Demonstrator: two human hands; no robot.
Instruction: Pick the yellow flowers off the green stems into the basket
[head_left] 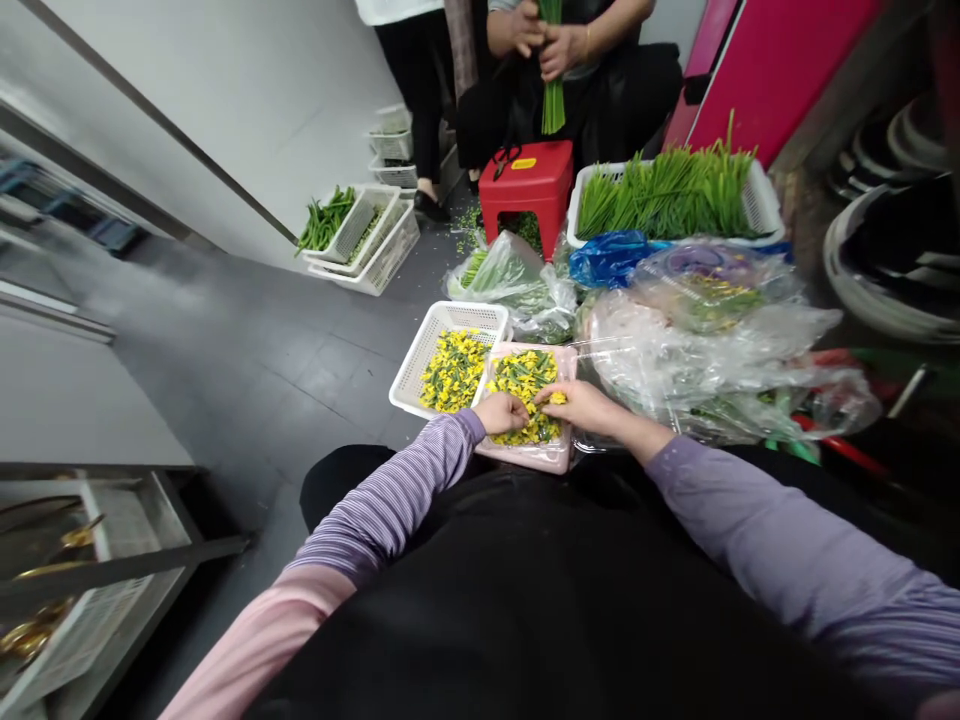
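Observation:
Small yellow flowers [520,372] on green stems are spread over a pale pink tray [555,460] close in front of my black apron. At the tray's left side, my left hand [502,412] reaches over the flowers with its fingers pinched together; whatever is in them is hidden. My right hand [586,407] comes in over the right edge, closed on a yellow flower [557,398] at its fingertips. Touching the tray on the left is a white perforated basket [409,378] holding more of these yellow flowers [455,368].
Clear plastic bags of greens [652,350] lie right of the tray. Beyond are a white basket of green stalks [667,195], a red stool [529,190] with scissors on it, and a person [566,50] gripping green stalks. Stacked baskets [375,255] stand by the wall.

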